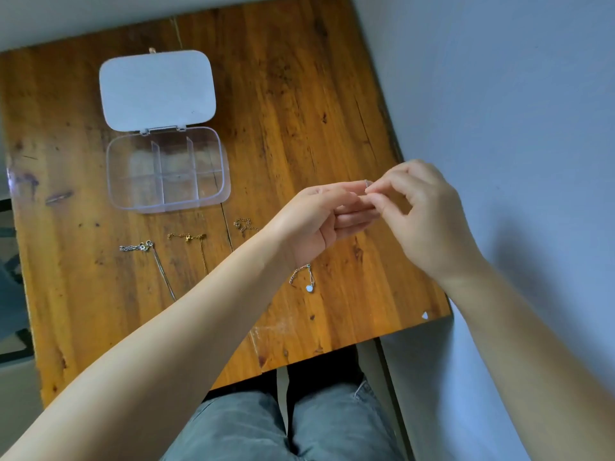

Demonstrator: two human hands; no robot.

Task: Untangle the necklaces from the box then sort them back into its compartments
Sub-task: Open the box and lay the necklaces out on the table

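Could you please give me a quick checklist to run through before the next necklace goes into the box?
1. Box open, lid laid flat behind it: ok.
2. Compartments free to receive a chain: ok, all look empty.
3. Chain held by both hands, left hand and right hand, meeting at the fingertips: ok, a small silver piece shows there.
4. Held chain fully untangled: cannot tell, hands hide most of it.
5. Silver chain and gold chain on the table lying apart: ok.
6. Pendant necklace clear of the left arm: not ok, partly under the wrist.
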